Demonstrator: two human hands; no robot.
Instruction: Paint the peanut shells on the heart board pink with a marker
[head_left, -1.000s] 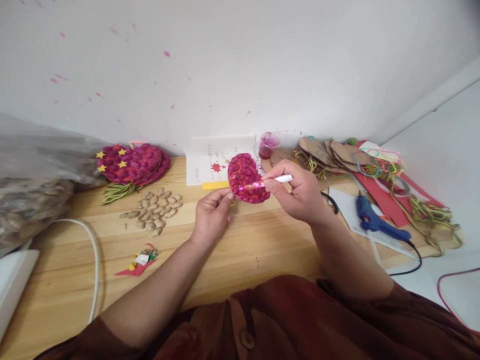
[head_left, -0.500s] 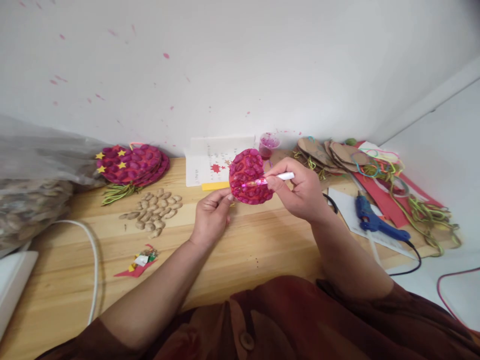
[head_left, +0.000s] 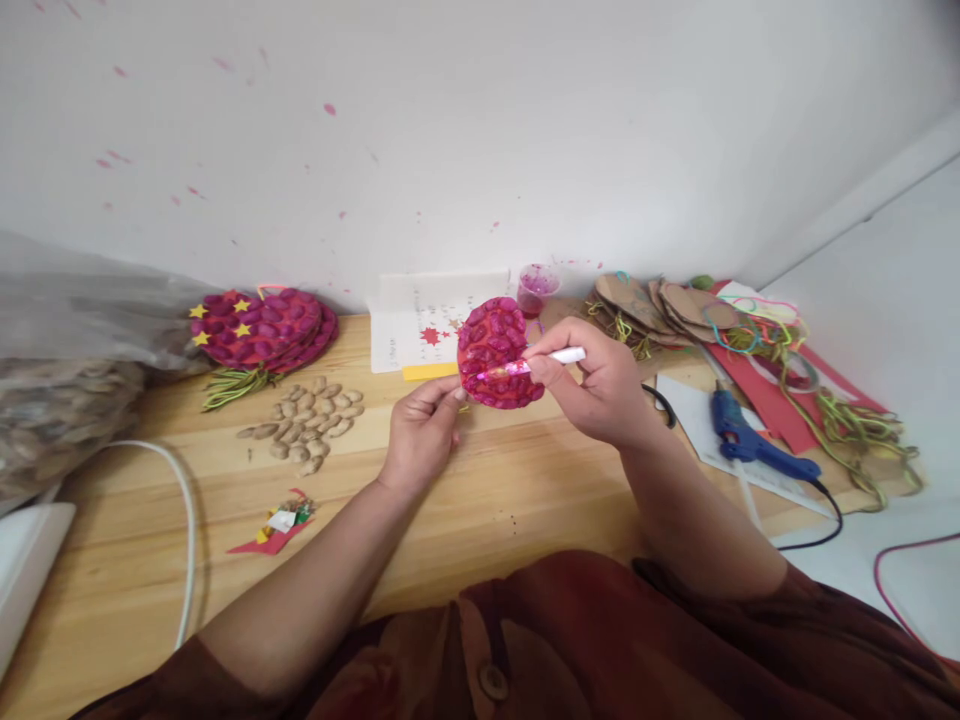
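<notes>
My left hand (head_left: 424, 428) pinches the lower edge of a round pink disc (head_left: 494, 340) covered with painted shells and holds it upright above the wooden table (head_left: 480, 500). My right hand (head_left: 600, 385) is closed on a white-handled paintbrush (head_left: 536, 363), whose pink tip rests on the lower front of the disc. A small cup of pink paint (head_left: 537, 289) stands just behind the disc by the wall.
A stack of finished pink discs with yellow stars (head_left: 259, 328) and loose peanut shells (head_left: 306, 423) lie at left, next to a plastic bag of shells (head_left: 60, 400). A blue glue gun (head_left: 754, 445), cardboard ovals (head_left: 660, 305) and coloured cords lie at right. A paper sheet (head_left: 427, 325) lies by the wall.
The disc has shifted slightly up and to the right in my left hand, and the brush tip has slid a little across its face. Both hands otherwise stay put.
</notes>
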